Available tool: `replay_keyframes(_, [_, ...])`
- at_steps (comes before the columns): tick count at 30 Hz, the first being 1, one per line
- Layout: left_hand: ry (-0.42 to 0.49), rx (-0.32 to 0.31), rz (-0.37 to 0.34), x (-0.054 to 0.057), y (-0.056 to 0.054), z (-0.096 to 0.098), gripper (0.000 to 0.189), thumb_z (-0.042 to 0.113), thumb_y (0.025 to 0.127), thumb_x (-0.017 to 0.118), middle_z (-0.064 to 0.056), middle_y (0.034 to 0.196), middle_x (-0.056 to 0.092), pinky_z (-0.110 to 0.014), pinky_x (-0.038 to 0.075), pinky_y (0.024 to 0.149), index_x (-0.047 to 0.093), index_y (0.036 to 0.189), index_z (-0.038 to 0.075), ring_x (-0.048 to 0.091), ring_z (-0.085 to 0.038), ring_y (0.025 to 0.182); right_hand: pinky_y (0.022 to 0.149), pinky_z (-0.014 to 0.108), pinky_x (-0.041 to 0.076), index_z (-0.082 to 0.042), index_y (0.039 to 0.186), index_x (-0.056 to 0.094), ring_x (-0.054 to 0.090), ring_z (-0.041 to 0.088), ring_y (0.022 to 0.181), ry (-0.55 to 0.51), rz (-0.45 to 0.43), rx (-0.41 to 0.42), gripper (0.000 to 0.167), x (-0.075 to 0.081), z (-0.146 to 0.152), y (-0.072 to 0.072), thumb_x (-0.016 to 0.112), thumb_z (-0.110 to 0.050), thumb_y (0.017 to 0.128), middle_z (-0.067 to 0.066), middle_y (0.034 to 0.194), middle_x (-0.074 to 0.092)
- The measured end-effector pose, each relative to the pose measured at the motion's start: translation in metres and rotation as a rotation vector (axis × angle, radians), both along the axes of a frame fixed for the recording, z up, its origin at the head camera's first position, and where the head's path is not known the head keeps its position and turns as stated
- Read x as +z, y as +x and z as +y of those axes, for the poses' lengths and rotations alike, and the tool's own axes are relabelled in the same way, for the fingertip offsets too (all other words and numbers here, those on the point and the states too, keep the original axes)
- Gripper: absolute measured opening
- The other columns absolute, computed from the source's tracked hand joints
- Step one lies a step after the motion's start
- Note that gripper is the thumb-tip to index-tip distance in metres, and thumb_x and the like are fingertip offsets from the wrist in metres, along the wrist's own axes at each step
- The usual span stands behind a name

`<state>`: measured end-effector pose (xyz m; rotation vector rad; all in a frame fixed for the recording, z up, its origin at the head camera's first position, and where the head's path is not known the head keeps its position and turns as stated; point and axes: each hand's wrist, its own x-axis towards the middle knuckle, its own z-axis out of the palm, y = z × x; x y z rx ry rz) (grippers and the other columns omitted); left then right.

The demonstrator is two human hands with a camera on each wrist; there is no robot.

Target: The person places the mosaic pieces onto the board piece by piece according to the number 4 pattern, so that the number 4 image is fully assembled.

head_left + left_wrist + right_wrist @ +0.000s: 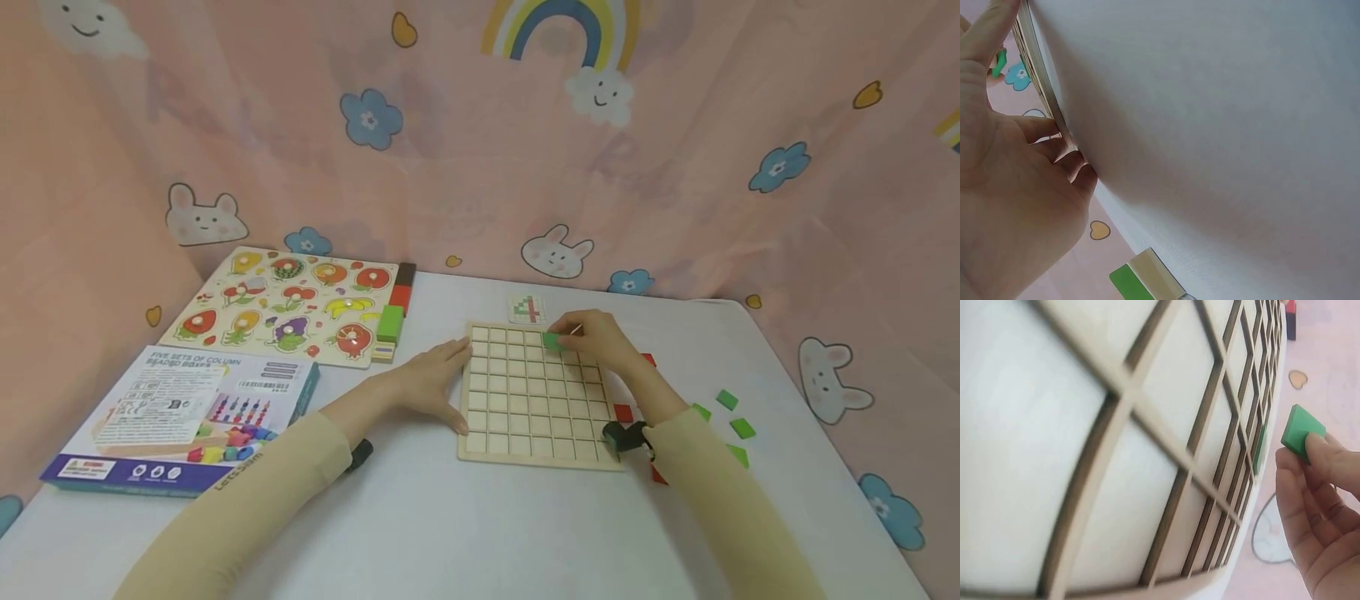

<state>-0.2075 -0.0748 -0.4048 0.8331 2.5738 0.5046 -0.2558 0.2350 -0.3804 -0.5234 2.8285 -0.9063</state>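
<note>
A white table (450, 533) stands before a pink printed curtain (457, 167); the wooden grid board (531, 408) on it serves as the dial, 12 o'clock pointing away from the person. Nearest, a red tile (659, 475) lies at 4 o'clock, partly hidden by the right forearm. A boxed bead set (180, 417) lies at 9 o'clock, well apart from the board. Between them, at the board's 9 o'clock edge, the left hand (431, 383) rests with thumb spread wide from the extended fingers, their tips touching the wood. At 3 o'clock another red tile (623, 412) sits just beside the board, and farther out are 4 loose green tiles (742, 428).

Over the board's 1 o'clock area, the right hand (596, 337) pinches a green square (1302, 428) between thumb and fingers. The square is tilted, projects beyond the fingertips and stands apart from the grid in the right wrist view, where a further green piece (1261, 451) shows at the grid's far edge. Farther off, a fruit puzzle (300, 292) lies at 10 o'clock, coloured blocks (390, 321) along its side, and a pattern card (527, 309) at 12 o'clock
</note>
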Motion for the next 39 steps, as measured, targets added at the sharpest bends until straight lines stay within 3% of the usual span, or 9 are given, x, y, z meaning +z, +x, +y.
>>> replay_keyframes(10, [-0.003, -0.002, 0.006, 0.0, 0.0, 0.001, 0.128, 0.063, 0.066, 0.082, -0.011, 0.169, 0.006, -0.05, 0.019, 0.128, 0.016, 0.159, 0.006, 0.008, -0.032, 0.158, 0.094, 0.046, 0.056, -0.007, 0.107, 0.071, 0.068, 0.028, 0.104, 0.015, -0.05, 0.079, 0.016, -0.002, -0.025, -0.002, 0.064, -0.008, 0.093, 0.013, 0.109, 0.073])
replay_keyframes(18, [-0.008, -0.003, 0.02, -0.002, -0.001, 0.001, 0.128, 0.063, 0.066, 0.082, -0.013, 0.169, 0.007, -0.05, 0.019, 0.128, 0.015, 0.158, 0.004, 0.009, -0.032, 0.157, 0.088, 0.039, 0.058, -0.008, 0.102, 0.072, 0.068, 0.023, 0.099, 0.061, -0.05, 0.1, 0.012, -0.004, -0.029, -0.003, 0.063, -0.007, 0.094, 0.01, 0.103, 0.074])
replay_keyframes(39, [-0.008, -0.007, 0.027, -0.001, 0.0, 0.0, 0.128, 0.063, 0.066, 0.082, -0.014, 0.169, 0.008, -0.049, 0.019, 0.128, 0.016, 0.158, 0.004, 0.01, -0.033, 0.157, 0.092, 0.043, 0.058, -0.01, 0.103, 0.075, 0.068, 0.027, 0.104, 0.107, -0.032, 0.075, 0.014, -0.013, -0.034, -0.007, 0.066, -0.009, 0.092, 0.008, 0.105, 0.075])
